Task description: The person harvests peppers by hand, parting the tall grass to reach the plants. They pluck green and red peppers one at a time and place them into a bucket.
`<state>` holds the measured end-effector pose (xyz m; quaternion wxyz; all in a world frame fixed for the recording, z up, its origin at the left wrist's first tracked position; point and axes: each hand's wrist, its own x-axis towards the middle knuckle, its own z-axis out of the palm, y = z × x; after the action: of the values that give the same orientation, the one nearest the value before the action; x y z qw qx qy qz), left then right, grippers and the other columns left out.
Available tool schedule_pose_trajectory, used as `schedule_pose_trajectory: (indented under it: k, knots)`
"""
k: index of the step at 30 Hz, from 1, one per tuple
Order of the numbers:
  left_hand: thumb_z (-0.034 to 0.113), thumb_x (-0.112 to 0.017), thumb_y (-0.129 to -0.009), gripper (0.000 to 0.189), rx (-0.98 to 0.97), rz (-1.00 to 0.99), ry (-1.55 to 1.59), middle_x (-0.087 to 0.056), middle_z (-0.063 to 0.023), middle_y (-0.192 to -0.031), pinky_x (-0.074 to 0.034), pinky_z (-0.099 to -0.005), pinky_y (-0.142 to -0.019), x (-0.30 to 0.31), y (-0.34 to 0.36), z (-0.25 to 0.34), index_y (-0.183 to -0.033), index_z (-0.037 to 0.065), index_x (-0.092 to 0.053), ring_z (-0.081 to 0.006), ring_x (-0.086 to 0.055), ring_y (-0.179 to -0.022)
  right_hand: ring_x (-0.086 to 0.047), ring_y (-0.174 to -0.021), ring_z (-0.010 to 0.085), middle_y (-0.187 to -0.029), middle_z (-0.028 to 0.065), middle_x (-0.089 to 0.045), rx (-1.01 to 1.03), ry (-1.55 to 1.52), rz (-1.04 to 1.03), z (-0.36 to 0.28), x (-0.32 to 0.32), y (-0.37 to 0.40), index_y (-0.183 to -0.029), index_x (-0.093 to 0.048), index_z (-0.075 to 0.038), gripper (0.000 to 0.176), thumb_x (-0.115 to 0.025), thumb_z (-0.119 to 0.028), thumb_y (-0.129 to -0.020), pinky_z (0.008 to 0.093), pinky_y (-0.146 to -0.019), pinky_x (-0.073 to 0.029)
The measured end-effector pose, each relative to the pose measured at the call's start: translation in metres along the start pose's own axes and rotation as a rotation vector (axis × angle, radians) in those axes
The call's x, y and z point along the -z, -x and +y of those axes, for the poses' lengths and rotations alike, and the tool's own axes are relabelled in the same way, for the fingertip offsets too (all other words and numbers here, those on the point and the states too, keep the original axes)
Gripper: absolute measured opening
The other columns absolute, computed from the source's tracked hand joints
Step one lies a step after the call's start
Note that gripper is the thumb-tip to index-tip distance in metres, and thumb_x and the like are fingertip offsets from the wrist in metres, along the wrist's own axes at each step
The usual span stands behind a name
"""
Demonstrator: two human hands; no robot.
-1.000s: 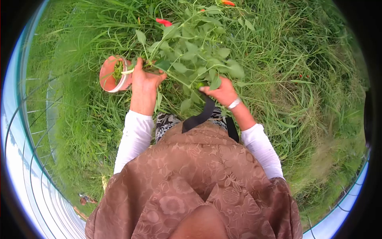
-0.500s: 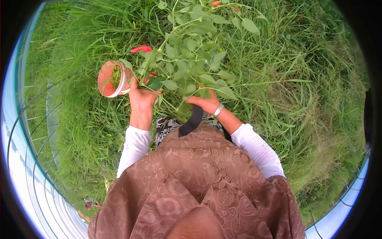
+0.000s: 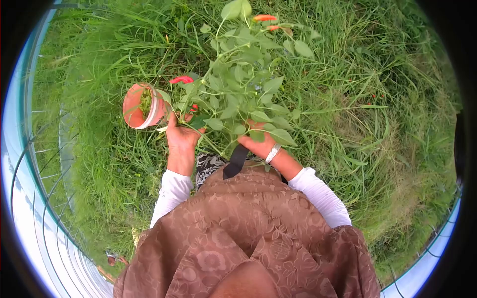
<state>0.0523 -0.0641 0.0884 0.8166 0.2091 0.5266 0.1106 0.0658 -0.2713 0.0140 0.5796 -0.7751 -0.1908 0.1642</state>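
A leafy pepper plant [image 3: 231, 82] rises between my hands, with a bright red pepper [image 3: 182, 79] on its left side and orange-red peppers [image 3: 264, 18] near its top. My left hand [image 3: 183, 141] is curled among the lower leaves, thumb up, beside a tilted pink bucket [image 3: 133, 107] with a white band and green pieces inside. Small red spots show by its fingertips; what it grips I cannot tell. My right hand [image 3: 259, 143], with a silver bracelet at the wrist, has its fingers bent in at the plant's base, partly covered by leaves.
Tall grass [image 3: 343, 99] surrounds the plant, with small red spots low on the right. A black strap [image 3: 236, 161] hangs in front of my brown patterned top [image 3: 238, 208]. Curved frame bars and pale sheeting [image 3: 49, 233] run along the left edge.
Both hands, the bucket and the red pepper sit slightly lower in view. More of the plant's top and its orange-red peppers shows. The hands keep much the same pose.
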Motion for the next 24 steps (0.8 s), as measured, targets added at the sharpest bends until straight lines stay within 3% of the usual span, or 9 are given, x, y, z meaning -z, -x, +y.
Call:
schedule_pose_trajectory:
  k: [7,9,12,14,16,18,20,22,24]
  knots:
    - [0.041,-0.038,-0.088,0.025,0.11,-0.102,0.082,-0.051,-0.0019,-0.08,-0.036,-0.0499,-0.077,0.024,-0.019,-0.001,-0.092,0.019,-0.049,-0.0205,-0.047,-0.076,-0.057,-0.076,0.024,-0.081,0.0109,-0.061,-0.446,-0.179,-0.425,-0.016,0.028,-0.008,-0.088,-0.058,-0.005,0.034,-0.06,-0.032,-0.066,0.0344,-0.069,-0.043]
    - [0.042,-0.044,-0.085,0.027,0.096,-0.079,0.039,-0.046,0.004,-0.063,-0.036,-0.0403,-0.063,0.006,-0.002,-0.002,-0.081,0.017,-0.054,-0.0153,-0.042,-0.058,-0.056,-0.081,0.0186,-0.096,0.0123,-0.057,-0.428,-0.09,-0.645,-0.012,0.035,-0.009,-0.108,-0.053,-0.001,0.049,-0.064,-0.029,-0.068,0.0298,-0.074,-0.045]
    - [0.042,-0.043,-0.085,0.028,0.063,-0.026,-0.068,-0.046,0.004,-0.064,-0.037,-0.0392,-0.063,-0.002,0.015,-0.001,-0.084,0.017,-0.054,-0.0141,-0.039,-0.054,-0.057,-0.082,0.0188,-0.093,0.0123,-0.059,-0.51,-0.316,-0.428,0.002,0.028,0.02,-0.107,-0.054,-0.003,0.047,-0.063,-0.029,-0.069,0.03,-0.074,-0.045]
    - [0.045,-0.042,-0.085,0.029,0.057,0.056,-0.101,-0.049,0.0044,-0.066,-0.04,-0.0382,-0.064,0.005,0.015,0.0,-0.087,0.018,-0.054,-0.0133,-0.042,-0.055,-0.059,-0.08,0.0216,-0.083,0.0117,-0.061,-0.46,-0.158,-0.265,-0.008,0.043,0.021,-0.101,-0.058,-0.005,0.039,-0.064,-0.028,-0.07,0.0311,-0.074,-0.046]
    - [0.048,-0.04,-0.086,0.031,-0.052,0.207,-0.204,-0.051,0.0052,-0.069,-0.042,-0.0389,-0.064,0.005,0.018,0.004,-0.087,0.02,-0.053,-0.0115,-0.045,-0.055,-0.059,-0.075,0.024,-0.077,0.0114,-0.061,0.011,0.806,-0.667,0.025,0.054,0.016,-0.092,-0.062,-0.007,0.031,-0.064,-0.029,-0.07,0.0328,-0.07,-0.047]
    - [0.05,-0.038,-0.086,0.035,-0.119,0.03,-0.115,-0.046,0.0059,-0.057,-0.042,-0.0324,-0.055,0.019,0.01,0.021,-0.07,0.021,-0.051,-0.009,-0.042,-0.049,-0.057,-0.063,0.0247,-0.069,0.0103,-0.06,-0.112,0.496,-0.115,0.062,0.067,0.041,-0.076,-0.064,-0.01,0.021,-0.064,-0.03,-0.07,0.0325,-0.06,-0.047]
    - [0.049,-0.037,-0.087,0.038,-0.146,-0.242,-0.196,-0.04,0.0063,-0.05,-0.034,-0.0273,-0.045,0.031,0.012,0.035,-0.06,0.022,-0.045,-0.0079,-0.034,-0.041,-0.055,-0.063,0.0245,-0.074,0.0074,-0.06,-0.304,0.676,-0.436,0.155,0.098,0.07,-0.083,-0.06,-0.008,0.019,-0.057,-0.023,-0.072,0.0366,-0.06,-0.043]
    - [0.049,-0.036,-0.087,0.04,-0.124,-0.329,-0.191,-0.031,0.0071,-0.045,-0.033,-0.0264,-0.045,0.03,0.015,0.04,-0.059,0.021,-0.039,-0.0094,-0.03,-0.041,-0.049,-0.054,0.0197,-0.07,0.0057,-0.056,-0.585,0.087,0.079,0.169,0.116,0.076,-0.084,-0.058,-0.006,0.017,-0.054,-0.021,-0.078,0.0314,-0.053,-0.041]
    - [0.049,-0.034,-0.088,0.041,-0.15,-0.318,-0.163,-0.029,0.0077,-0.044,-0.026,-0.0241,-0.044,0.029,0.021,0.043,-0.059,0.022,-0.038,-0.0075,-0.023,-0.038,-0.05,-0.055,0.0171,-0.068,0.0058,-0.056,-0.715,-0.267,0.223,0.121,0.13,0.05,-0.087,-0.057,-0.003,0.018,-0.055,-0.019,-0.079,0.0299,-0.052,-0.04]
